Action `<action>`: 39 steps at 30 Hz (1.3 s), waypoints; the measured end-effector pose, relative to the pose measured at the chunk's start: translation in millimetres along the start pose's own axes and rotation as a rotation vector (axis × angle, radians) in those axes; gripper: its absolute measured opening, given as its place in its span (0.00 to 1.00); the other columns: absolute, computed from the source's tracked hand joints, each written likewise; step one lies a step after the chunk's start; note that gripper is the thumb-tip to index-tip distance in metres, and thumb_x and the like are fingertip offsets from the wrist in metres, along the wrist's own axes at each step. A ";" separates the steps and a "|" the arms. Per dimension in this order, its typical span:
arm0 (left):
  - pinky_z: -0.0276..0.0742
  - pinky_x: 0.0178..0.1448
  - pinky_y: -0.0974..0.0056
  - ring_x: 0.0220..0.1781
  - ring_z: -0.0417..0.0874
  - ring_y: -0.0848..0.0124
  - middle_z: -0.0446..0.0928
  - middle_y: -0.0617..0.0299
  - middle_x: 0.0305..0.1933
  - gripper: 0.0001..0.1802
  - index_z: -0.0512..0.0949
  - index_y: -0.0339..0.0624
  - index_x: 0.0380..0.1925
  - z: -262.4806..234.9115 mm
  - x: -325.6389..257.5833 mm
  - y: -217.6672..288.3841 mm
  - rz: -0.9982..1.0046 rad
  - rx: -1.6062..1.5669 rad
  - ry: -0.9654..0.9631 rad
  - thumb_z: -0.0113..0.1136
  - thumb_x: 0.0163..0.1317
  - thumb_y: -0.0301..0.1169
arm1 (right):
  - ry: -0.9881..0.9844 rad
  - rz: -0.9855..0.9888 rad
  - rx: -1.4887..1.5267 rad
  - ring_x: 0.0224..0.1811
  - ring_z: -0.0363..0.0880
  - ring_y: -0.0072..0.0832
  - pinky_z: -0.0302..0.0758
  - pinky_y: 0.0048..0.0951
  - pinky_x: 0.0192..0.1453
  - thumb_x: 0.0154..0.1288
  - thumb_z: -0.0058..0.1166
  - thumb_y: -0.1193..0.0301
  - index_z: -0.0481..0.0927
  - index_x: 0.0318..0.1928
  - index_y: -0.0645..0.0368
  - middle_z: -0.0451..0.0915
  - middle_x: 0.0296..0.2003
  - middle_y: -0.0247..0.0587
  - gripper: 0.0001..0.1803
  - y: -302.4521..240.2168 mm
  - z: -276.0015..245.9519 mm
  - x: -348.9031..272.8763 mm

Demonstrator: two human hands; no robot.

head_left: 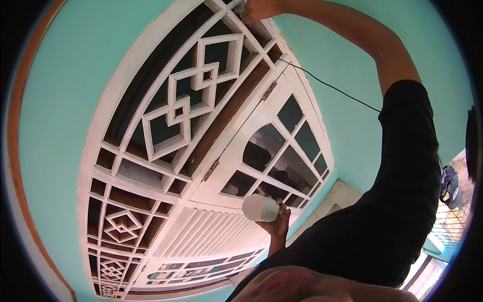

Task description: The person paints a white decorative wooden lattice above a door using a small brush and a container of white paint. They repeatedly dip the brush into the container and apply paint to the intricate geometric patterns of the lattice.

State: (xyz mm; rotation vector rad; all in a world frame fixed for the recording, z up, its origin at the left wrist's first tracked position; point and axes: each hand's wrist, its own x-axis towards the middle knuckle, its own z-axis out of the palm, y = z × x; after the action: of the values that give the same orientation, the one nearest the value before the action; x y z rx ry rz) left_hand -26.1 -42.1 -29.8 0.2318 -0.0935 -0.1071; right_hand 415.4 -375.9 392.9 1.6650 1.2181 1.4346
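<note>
My left hand (279, 219) wraps round a pale, whitish cylindrical container (261, 208), held in front of the white door panels, with its flat round end showing. My right arm, in a black sleeve, stretches up past the turquoise wall. At the top edge, my right hand (259, 10) is closed beside the white lattice frame (220, 65), by one of its small openings. Its fingertips are partly hidden, and what they hold, if anything, cannot be made out.
The white door (282, 131) with glass panes and rusty hinges adjoins the lattice. A thin dark cable (329, 87) runs from the frame across the turquoise wall (347, 40). A dark cap (450, 186) hangs at the right, near a wire grille (449, 224). Brown trim (16, 90) edges the far left.
</note>
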 end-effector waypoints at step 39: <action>0.68 0.44 0.61 0.38 0.69 0.64 0.68 0.51 0.49 0.43 0.70 0.43 0.59 -15.7 5.3 -0.1 0.033 0.003 0.090 0.66 0.50 0.60 | -0.017 0.116 0.111 0.30 0.84 0.39 0.78 0.37 0.30 0.57 0.57 0.70 0.79 0.28 0.52 0.81 0.24 0.36 0.03 -21.1 -1.8 -2.6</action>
State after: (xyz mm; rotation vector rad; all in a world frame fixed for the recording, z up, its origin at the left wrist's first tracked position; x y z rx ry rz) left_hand -19.3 -39.3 -44.6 0.2381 -0.0085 -0.0635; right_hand 408.5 -370.4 373.4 1.8467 1.2293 1.4410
